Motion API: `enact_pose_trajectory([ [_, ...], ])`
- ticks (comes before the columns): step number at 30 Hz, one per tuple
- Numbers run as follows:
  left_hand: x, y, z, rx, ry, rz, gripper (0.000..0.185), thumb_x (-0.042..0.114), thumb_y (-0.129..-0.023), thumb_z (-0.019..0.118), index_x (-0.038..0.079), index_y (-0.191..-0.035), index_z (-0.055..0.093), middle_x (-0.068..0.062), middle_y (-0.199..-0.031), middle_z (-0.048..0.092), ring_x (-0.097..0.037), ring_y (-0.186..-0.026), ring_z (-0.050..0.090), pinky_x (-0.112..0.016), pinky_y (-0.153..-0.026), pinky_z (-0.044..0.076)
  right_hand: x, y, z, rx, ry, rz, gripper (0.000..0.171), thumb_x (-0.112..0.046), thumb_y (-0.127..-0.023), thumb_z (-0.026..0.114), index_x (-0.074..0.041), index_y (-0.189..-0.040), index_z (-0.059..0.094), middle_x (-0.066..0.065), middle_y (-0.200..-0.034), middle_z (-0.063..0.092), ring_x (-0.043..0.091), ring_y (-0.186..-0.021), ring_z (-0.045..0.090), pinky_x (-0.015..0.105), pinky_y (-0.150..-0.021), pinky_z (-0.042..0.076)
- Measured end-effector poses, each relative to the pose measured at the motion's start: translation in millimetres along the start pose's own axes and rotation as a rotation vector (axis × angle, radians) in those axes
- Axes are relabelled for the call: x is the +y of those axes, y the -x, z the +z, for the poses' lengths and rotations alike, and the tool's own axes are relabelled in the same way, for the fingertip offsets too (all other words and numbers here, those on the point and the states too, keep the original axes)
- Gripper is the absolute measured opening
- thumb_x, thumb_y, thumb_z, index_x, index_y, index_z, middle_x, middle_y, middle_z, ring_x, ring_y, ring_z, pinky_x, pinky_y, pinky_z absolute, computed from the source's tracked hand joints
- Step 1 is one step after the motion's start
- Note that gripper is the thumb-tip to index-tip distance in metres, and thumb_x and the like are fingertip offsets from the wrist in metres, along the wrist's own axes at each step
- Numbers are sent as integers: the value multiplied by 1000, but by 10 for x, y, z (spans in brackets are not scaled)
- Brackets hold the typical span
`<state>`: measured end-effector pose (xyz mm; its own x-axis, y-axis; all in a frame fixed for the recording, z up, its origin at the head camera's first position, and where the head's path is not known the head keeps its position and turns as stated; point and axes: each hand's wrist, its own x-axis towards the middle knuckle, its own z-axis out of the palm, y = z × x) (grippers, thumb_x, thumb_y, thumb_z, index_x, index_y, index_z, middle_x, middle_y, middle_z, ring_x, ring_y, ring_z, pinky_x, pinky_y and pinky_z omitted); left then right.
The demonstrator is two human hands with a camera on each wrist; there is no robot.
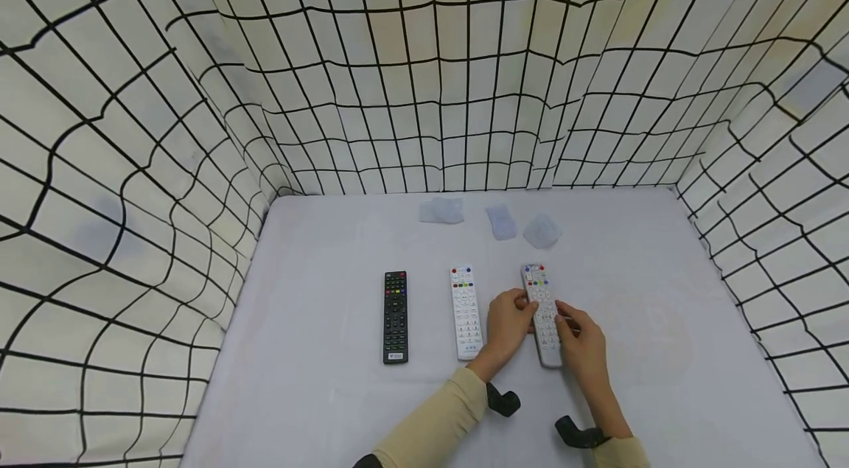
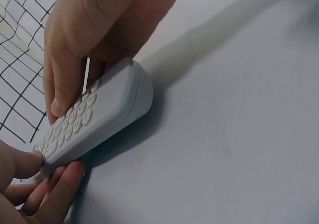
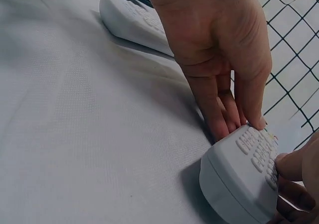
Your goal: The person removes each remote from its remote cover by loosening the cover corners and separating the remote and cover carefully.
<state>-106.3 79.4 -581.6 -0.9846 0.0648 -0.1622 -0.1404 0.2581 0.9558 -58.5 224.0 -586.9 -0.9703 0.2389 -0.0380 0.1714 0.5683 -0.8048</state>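
Note:
A light grey remote [image 1: 539, 284] lies lengthwise on the white table [image 1: 318, 394], the rightmost of three. My left hand [image 1: 520, 309] grips its left edge near the middle. My right hand [image 1: 572, 326] grips its right edge lower down. In the left wrist view a thumb rests on the keypad of the grey remote [image 2: 107, 109], with fingers curled at its side. The right wrist view shows the rounded near end of the grey remote [image 3: 234, 184], tilted, with fingers pressed along both sides.
A white remote [image 1: 466, 312] lies just left of my left hand and a black remote [image 1: 395, 317] further left. Three clear plastic wrappers [image 1: 500, 221] sit near the back. Cloth walls with a black grid [image 1: 133, 158] close off the left, back and right.

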Motion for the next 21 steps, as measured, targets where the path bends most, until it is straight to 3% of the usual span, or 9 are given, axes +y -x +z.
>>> enact_pose_trajectory([
  [6, -39, -14, -8, -4, -103, 50, 30, 14, -99, 70, -5, -123, 71, -3, -85, 69, -2, -58, 64, -15, -53, 52, -15, 5, 40, -8, 13, 23, 35, -10, -106, 59, -2, -140, 64, 24, -127, 69, 37, -110, 69, 26, -84, 54],
  [12, -59, -65, -36, 2, -347, 163, 21, 23, -103, 66, 5, -100, 76, 3, -76, 56, -3, -61, 47, -19, -53, 38, -35, -32, 70, -15, 57, -4, 36, -9, -106, 58, -1, -140, 63, 25, -127, 69, 38, -110, 69, 47, -91, 58],
  [17, -63, -119, -126, -17, -416, 189, 25, 25, -100, 70, 4, -110, 77, 0, -84, 71, -1, -69, 53, -17, -59, 43, -21, -78, 35, -50, 85, -51, 36, -8, -105, 60, 0, -139, 63, 25, -125, 69, 40, -110, 70, 52, -93, 59],
  [21, 20, -119, -312, -55, -434, 190, 28, 24, -99, 72, 6, -119, 76, -1, -91, 77, 0, -70, 57, -15, -61, 45, -6, -98, -39, -113, 113, -79, 37, -9, -104, 60, 1, -140, 62, 25, -127, 69, 39, -110, 70, 52, -95, 58],
])
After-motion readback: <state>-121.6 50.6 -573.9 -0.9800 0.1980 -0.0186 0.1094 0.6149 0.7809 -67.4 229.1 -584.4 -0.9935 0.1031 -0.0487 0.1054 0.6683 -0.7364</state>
